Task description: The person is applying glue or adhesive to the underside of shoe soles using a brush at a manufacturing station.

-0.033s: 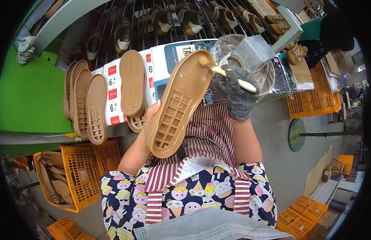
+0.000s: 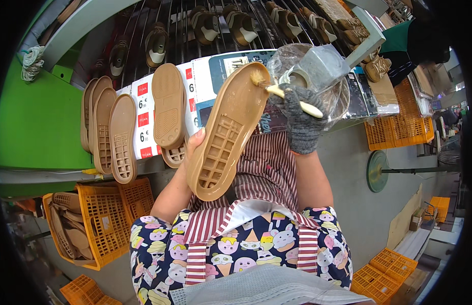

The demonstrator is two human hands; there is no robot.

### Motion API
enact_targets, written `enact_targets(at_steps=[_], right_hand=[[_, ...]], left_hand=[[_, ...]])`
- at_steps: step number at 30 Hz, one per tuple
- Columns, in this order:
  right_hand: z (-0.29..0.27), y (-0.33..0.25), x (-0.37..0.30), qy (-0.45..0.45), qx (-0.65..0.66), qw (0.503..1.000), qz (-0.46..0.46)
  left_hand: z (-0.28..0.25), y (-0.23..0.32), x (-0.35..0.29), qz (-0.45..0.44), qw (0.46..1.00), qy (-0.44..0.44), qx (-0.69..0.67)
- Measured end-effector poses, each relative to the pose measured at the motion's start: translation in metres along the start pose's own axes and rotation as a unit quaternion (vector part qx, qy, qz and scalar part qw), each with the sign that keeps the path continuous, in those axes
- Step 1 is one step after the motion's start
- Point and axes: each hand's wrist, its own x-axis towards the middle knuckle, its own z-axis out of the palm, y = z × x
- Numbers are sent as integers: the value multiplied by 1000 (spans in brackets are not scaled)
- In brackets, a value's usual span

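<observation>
My left hand (image 2: 194, 146) grips a tan shoe sole (image 2: 241, 109) by its left edge. The thumb shows at the rim; the other fingers are hidden beneath. The sole is tilted, its hollow inner face up, with a grid of square pockets at the near end and a wet shine. My right hand (image 2: 303, 122), in a dark grey knit glove, is closed round a brush (image 2: 311, 110) with a pale handle. Its bristles touch the inside of the sole's far end. Just beyond the glove stands a greyish plastic container (image 2: 322, 63) with a round opening, amid crumpled clear plastic.
Several tan soles (image 2: 123, 137) lean along the table's left edge, and others lie stacked on printed sheets (image 2: 144, 119). Behind, shoes (image 2: 204, 25) sit on a rack of metal bars. An orange crate (image 2: 101, 223) of soles stands lower left; a round green base (image 2: 377, 171) is at right.
The brush and my right hand have shifted slightly, with the bristles a little farther left at the sole's far end. The sole has barely moved.
</observation>
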Motion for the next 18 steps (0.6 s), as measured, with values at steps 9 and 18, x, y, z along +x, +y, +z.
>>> enact_targets(at_steps=[9, 18], right_hand=[[8, -33, -41, -117, -4, 993, -22], [-23, -38, -40, -108, 102, 988, 43]], left_hand=[[4, 7, 22, 60, 994, 78, 51], [-13, 19, 32, 40, 994, 75, -68]])
